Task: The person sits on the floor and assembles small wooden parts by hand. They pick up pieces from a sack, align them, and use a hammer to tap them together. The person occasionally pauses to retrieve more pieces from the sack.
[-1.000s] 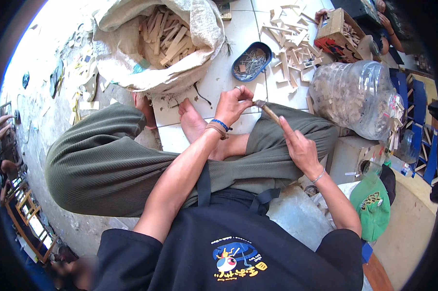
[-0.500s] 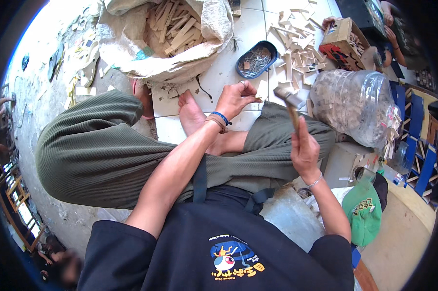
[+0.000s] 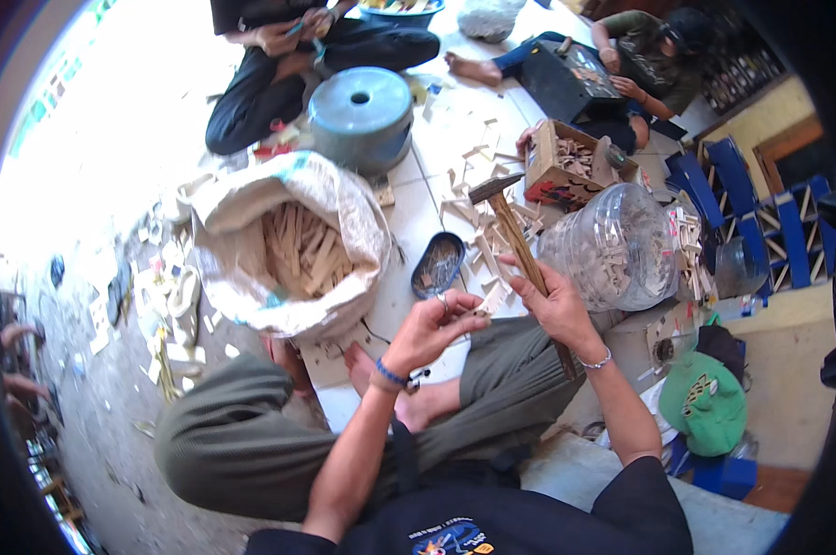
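My right hand (image 3: 559,307) is wrapped round the wooden handle of a hammer (image 3: 518,233). The metal head points up and away from me, above scattered wood pieces. Closed in a pinch, my left hand (image 3: 427,333) holds a small pale wood piece (image 3: 495,298) just left of the right hand's fingers. Beyond the left hand lies a dark blue oval tray (image 3: 456,274) with nails in it. Small angled wood pieces (image 3: 478,208) are spread over the white tiles past the tray.
A white woven sack (image 3: 344,199) of wood strips stands at left, with a grey-blue round stool (image 3: 344,97) behind it. To the right are a large clear plastic bottle (image 3: 621,240), a cardboard box (image 3: 547,171) of wood pieces and a green cap (image 3: 705,407). Two people sit at the far side.
The view has tilted up, bringing in the stool and the two people. My hands have come closer together, lifting the wood piece off the floor area, and the hammer now leans the other way.
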`<state>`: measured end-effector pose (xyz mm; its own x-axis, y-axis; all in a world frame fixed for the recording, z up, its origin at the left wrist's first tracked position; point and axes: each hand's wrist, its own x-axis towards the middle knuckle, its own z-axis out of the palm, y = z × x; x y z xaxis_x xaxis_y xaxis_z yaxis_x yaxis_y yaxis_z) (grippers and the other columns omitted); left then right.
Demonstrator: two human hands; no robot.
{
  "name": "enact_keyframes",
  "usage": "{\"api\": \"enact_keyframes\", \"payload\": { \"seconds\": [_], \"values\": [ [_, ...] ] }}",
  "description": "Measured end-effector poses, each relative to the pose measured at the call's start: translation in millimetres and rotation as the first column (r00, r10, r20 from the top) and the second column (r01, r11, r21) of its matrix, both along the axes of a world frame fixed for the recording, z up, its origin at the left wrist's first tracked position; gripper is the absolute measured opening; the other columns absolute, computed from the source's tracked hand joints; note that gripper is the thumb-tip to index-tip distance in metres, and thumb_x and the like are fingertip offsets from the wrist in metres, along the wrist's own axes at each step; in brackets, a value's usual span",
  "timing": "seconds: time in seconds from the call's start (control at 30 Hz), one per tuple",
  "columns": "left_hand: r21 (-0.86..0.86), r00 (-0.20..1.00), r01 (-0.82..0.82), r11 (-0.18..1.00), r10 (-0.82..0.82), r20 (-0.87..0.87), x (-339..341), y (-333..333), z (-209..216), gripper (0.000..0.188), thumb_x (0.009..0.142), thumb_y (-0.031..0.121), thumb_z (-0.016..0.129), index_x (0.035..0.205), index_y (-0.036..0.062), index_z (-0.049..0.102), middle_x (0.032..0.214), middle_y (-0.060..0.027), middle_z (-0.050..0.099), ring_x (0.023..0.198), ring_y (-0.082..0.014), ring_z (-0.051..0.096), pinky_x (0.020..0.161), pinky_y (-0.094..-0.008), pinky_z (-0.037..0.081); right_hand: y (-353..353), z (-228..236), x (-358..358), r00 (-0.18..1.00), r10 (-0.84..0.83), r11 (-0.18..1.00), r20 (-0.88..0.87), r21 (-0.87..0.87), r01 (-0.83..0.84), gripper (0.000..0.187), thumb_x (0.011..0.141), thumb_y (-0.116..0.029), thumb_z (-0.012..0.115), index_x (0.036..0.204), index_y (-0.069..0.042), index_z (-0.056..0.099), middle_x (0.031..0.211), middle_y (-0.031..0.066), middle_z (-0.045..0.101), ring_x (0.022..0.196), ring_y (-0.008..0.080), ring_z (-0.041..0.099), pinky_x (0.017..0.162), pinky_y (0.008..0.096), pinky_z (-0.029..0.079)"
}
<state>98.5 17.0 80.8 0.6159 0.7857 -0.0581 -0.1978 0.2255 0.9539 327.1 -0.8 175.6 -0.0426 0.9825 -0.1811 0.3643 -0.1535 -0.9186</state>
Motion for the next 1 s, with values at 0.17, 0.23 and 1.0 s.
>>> {"api": "enact_keyframes", "payload": {
  "seconds": [0.17,0.23,1.0],
  "values": [
    [0.074,0.99,-0.049,0.996,0.038,0.138,-37.3,-8.6,78.4,0.026,0.102,0.007,0.069,0.126,-0.0022,0.065,0.099,-0.0051,0.075,0.092,-0.0103,0.07,0.082,-0.0275,0.057,-7.7,46.8,-37.7,0.934,0.111,0.984,-0.339,-0.094,-0.151,0.031,0.107,-0.029,0.065,0.129,-0.008,0.067,0.078,-0.0074,0.056,0.066,0.0004,0.05,0.055,0.0199,0.038],
    [0.15,0.989,-0.111,0.982,0.094,0.116,-48.3,-10.9,97.8,0.025,0.101,0.006,0.07,0.124,-0.0024,0.066,0.098,-0.0056,0.075,0.09,-0.0108,0.07,0.082,-0.028,0.058,-10.4,59.0,-55.1,0.884,0.068,0.978,-0.462,-0.144,-0.15,0.029,0.106,-0.03,0.067,0.123,-0.007,0.066,0.084,-0.0056,0.064,0.075,0.0004,0.058,0.057,0.0191,0.042],
    [0.272,0.969,-0.232,0.934,0.246,-0.02,-57.6,-25.9,119.4,0.027,0.1,-0.005,0.066,0.126,-0.0054,0.064,0.1,-0.0087,0.072,0.087,-0.0119,0.066,0.079,-0.0263,0.055,-17.0,75.0,-84.8,0.713,-0.122,0.982,-0.691,-0.19,-0.016,0.016,0.105,-0.019,0.067,0.11,-0.005,0.063,0.076,-0.0025,0.061,0.065,0.0026,0.057,0.055,0.0183,0.043]
  ]
}}
